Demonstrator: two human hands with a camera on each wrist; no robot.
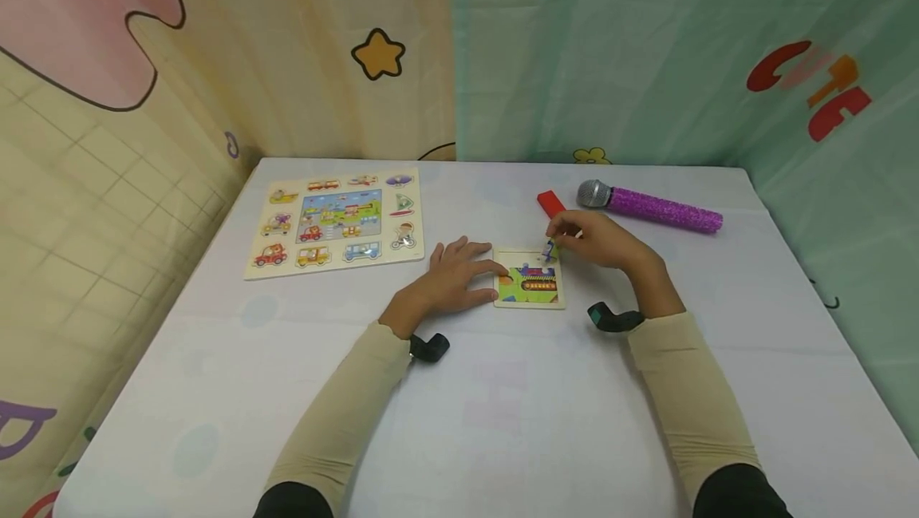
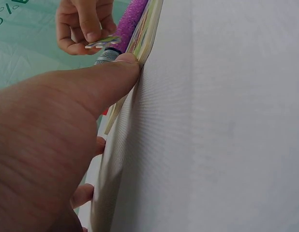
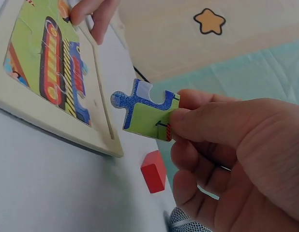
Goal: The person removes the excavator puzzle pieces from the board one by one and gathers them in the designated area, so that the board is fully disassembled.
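Note:
A small framed jigsaw board (image 1: 527, 306) lies on the table, its lower part filled with a picture of a tracked vehicle on green. My right hand (image 1: 601, 240) pinches a jigsaw piece (image 3: 149, 118) between thumb and fingers, holding it raised over the board's upper right. The piece is green and blue, with a round knob on one side. Along the board's left edge rests my left hand (image 1: 454, 280), fingers spread, its thumb and index fingertip right at the frame. In the left wrist view the thumb (image 2: 108, 82) presses against the board's side.
A red block (image 1: 550, 203) lies just behind my right hand. Beyond it is a microphone (image 1: 660, 209) with a glittery purple handle. At the table's back left lies a larger vehicle puzzle board (image 1: 337, 258). Printed curtains (image 1: 574, 47) stand behind the table.

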